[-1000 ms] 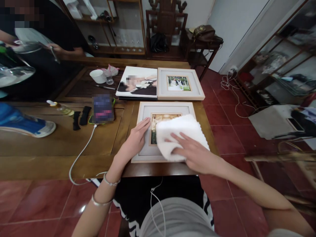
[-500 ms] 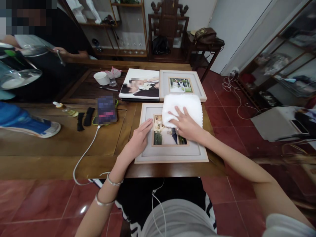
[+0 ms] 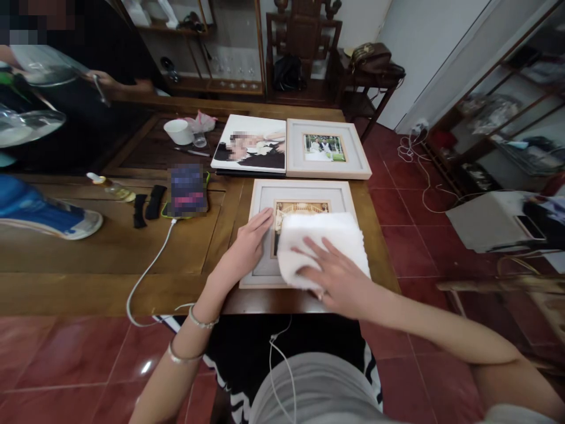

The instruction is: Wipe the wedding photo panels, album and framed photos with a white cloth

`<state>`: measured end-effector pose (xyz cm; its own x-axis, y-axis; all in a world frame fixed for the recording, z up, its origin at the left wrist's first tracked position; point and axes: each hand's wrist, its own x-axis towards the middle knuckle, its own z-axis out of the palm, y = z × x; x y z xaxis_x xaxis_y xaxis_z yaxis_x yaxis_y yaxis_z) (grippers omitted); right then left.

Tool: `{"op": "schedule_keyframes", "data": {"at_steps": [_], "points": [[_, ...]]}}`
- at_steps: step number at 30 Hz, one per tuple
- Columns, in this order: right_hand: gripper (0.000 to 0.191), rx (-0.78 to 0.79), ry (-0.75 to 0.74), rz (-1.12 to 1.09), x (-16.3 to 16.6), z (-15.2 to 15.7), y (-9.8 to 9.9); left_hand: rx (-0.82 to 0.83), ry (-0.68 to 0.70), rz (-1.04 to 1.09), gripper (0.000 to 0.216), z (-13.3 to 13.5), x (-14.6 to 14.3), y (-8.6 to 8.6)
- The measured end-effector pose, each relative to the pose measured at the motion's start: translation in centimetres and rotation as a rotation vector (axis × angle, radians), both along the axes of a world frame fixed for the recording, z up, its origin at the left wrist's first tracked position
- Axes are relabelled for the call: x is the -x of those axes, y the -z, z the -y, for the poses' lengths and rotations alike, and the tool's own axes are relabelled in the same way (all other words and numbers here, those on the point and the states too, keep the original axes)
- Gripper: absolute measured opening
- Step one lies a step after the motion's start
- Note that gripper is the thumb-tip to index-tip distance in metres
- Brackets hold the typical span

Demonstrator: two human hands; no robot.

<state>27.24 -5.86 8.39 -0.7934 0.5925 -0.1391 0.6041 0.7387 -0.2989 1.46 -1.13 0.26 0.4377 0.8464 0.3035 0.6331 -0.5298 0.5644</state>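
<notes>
A light wooden picture frame [image 3: 260, 268] lies flat on the table in front of me, with a photo inside a pale mount. My left hand [image 3: 247, 244] rests on its left side, fingers stretched out and lying flat. Under my right hand [image 3: 338, 277] is a folded, fluffy white cloth [image 3: 342, 227], held against the frame's lower right part. The fingers of that hand are spread over the cloth and a little blurred. Most of the photo is covered by the cloth; its top strip and left edge show.
Behind are a second framed photo [image 3: 295, 168] and a white-edged photo panel [image 3: 256, 123]. To the left lie a phone [image 3: 188, 191] on a white cable, a dropper bottle [image 3: 117, 189], a white cup [image 3: 179, 132] and a blue shoe [image 3: 48, 209]. A person's hand [image 3: 108, 88] shows at far left.
My right hand has drawn the white cloth down toward me, from the frame's upper right to its lower right. The photo's top now shows. My left hand stays in place on the frame.
</notes>
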Motion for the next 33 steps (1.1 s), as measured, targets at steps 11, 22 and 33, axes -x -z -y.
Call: {"op": "schedule_keyframes", "data": {"at_steps": [11, 22, 33], "points": [[0.054, -0.399, 0.143, 0.033, 1.5, -14.0, 1.8, -0.025, 0.026, 0.012, 0.069, -0.3, 0.3, 0.4], [0.051, 0.121, -0.200, 0.122, 0.2, 0.3, -2.9, -0.023, -0.013, 0.011, 0.069, 0.1, -0.1, -0.1], [0.058, -0.107, 0.075, 0.060, 1.0, -3.5, 1.0, -0.032, 0.023, 0.004, 0.073, -0.1, 0.3, 0.3]]}}
